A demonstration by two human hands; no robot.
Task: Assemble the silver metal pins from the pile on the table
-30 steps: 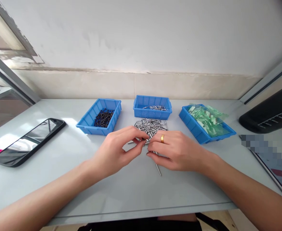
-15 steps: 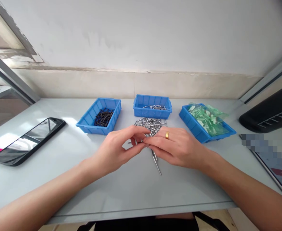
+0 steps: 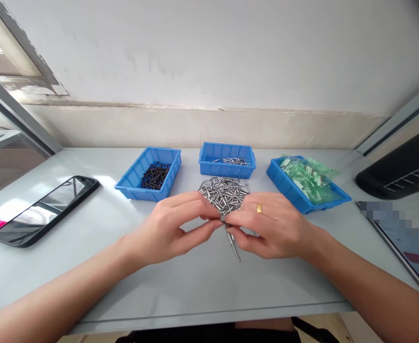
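Note:
Fingertips of my left hand [image 3: 180, 226] and my right hand [image 3: 271, 226] meet above the front of a pile of silver blind rivets [image 3: 218, 190]. Both hands are closed in a pinch on one small, thin metal piece between them; it looks like a blind rivet, mostly hidden by the fingers. A gold ring [image 3: 259, 208] is on the right hand. Below the fingertips, a single blind rivet [image 3: 233, 247] lies on the grey table [image 3: 209, 290], pointing toward me. My right hand covers part of the pile's right side.
Behind the pile stands a blue bin [image 3: 227, 169] with some rivets. A left blue bin [image 3: 143, 194] holds dark screws; a right one [image 3: 290, 190] holds green packets. Phones lie at left [image 3: 48, 209] and right [image 3: 402, 247], near a black bottle [image 3: 398, 164].
Both hands have shifted slightly right and the left fingers have closed into a tighter pinch. More of the rivet pile now shows between the hands.

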